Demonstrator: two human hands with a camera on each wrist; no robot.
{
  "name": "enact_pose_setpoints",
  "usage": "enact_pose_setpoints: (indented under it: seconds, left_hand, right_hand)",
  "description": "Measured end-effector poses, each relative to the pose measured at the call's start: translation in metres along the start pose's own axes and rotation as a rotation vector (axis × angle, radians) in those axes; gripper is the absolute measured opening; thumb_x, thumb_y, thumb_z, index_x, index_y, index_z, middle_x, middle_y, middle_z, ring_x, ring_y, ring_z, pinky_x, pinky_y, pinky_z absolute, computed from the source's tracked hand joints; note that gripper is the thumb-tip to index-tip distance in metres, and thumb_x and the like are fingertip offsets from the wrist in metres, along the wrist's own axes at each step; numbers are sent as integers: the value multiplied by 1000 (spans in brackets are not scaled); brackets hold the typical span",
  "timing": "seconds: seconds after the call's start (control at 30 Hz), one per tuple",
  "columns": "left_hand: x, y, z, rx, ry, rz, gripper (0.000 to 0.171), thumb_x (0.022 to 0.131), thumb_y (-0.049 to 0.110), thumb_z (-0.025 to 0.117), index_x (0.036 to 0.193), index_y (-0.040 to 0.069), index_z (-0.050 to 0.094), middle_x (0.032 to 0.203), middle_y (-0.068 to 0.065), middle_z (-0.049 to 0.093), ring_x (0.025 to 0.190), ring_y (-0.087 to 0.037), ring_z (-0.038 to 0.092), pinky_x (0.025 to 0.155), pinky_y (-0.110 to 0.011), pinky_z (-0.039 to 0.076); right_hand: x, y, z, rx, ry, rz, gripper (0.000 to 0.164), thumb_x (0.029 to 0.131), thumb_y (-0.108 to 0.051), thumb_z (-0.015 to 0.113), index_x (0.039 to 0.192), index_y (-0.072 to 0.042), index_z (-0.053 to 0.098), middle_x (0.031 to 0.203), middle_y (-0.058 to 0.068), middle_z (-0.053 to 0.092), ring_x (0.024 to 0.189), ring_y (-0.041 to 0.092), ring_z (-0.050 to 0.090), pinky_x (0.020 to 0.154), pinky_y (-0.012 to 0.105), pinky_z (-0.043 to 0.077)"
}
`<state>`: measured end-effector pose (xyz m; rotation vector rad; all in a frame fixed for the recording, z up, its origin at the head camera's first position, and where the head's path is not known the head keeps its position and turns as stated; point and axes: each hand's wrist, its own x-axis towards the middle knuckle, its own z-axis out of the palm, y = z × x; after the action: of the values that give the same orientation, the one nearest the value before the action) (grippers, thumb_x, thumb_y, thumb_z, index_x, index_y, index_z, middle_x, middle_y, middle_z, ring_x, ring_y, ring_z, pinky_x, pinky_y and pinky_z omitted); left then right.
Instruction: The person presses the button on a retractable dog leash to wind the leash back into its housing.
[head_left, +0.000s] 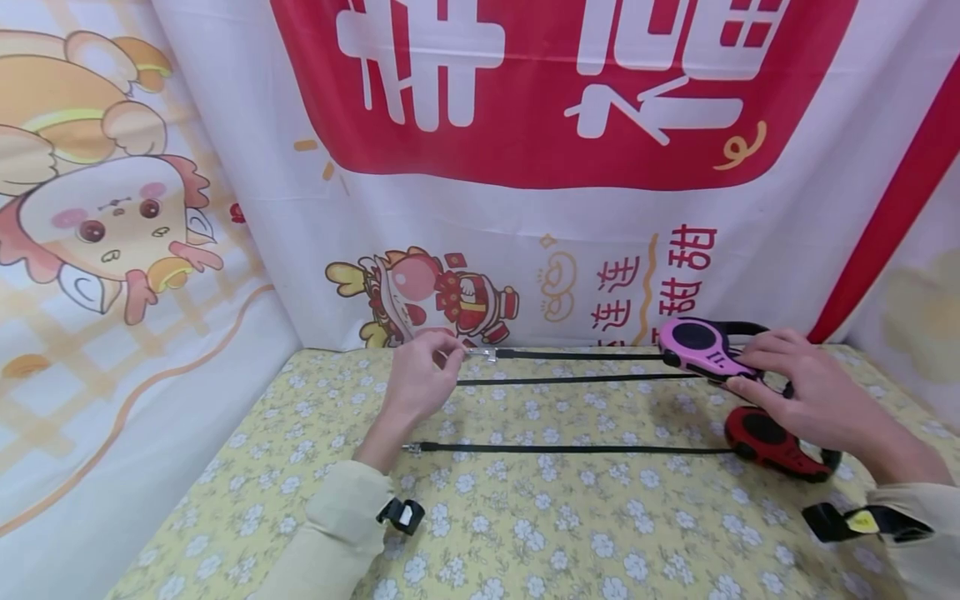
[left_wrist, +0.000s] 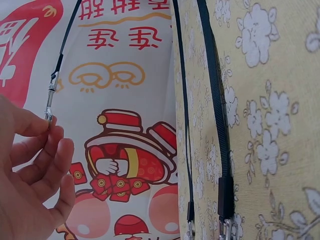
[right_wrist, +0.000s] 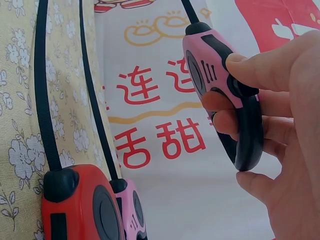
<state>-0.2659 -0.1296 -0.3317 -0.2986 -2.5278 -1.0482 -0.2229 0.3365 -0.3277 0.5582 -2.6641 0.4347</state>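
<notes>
My right hand (head_left: 817, 392) grips a pink and black retractable dog leash (head_left: 693, 340) by its looped handle, with the thumb along the casing in the right wrist view. Its black strap runs left across the head view to a silver snap hook (left_wrist: 50, 95). The left hand (head_left: 423, 375) pinches the end of that hook between thumb and fingertips, and the strap is stretched straight. Below the right hand lies a red retractable leash (head_left: 765, 433), its strap drawn out leftward. A second pink leash (right_wrist: 131, 205) sits beside the red one, mostly hidden in the head view.
A yellow flowered cloth (head_left: 562, 525) covers the table. The two lying straps (head_left: 570, 449) run side by side, ending in metal clips at the left. A white and red printed curtain (head_left: 525, 217) hangs along the table's back edge; another printed sheet (head_left: 225, 400) hangs at left.
</notes>
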Motion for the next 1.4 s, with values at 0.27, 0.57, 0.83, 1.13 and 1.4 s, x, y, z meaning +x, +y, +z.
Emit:
enact_pose_setpoints:
  seconds: [0.27, 0.57, 0.83, 1.13, 1.4]
  left_hand:
    - [-1, 0, -2, 5, -29, 24, 15, 103, 21, 67, 106, 11, 78, 98, -4, 75, 84, -17, 65, 74, -31, 55]
    - [0, 0, 0, 9, -57, 25, 14, 104, 22, 67, 104, 12, 76, 97, -3, 74, 87, -18, 65, 77, -31, 55]
    - [0, 2, -1, -3, -51, 40, 14, 103, 21, 67, 102, 11, 76, 96, -3, 74, 86, -17, 65, 77, -30, 56]
    - [0, 3, 0, -6, -59, 56, 11, 101, 19, 70, 103, 11, 77, 93, -2, 74, 84, -15, 65, 75, -29, 57]
    - [-2, 4, 1, 1, -67, 108, 9, 101, 18, 71, 103, 12, 78, 94, -2, 73, 85, -15, 65, 76, -27, 55]
  right_hand:
    - [3, -1, 1, 1, 10, -19, 43, 92, -27, 79, 119, 7, 75, 126, 28, 67, 115, 41, 54, 89, 71, 49]
    - [1, -2, -1, -3, -24, 13, 43, 95, -27, 77, 121, 7, 74, 127, 27, 65, 117, 41, 54, 91, 72, 49]
    - [1, -1, 0, -12, -23, -2, 44, 94, -26, 78, 121, 8, 74, 127, 29, 65, 115, 42, 54, 90, 72, 49]
    - [2, -2, 0, -5, -37, 10, 44, 95, -27, 77, 123, 8, 73, 128, 29, 65, 117, 42, 53, 91, 73, 49]
    - [1, 0, 0, 7, -40, 18, 46, 96, -29, 76, 123, 8, 72, 130, 30, 63, 118, 43, 52, 91, 74, 48]
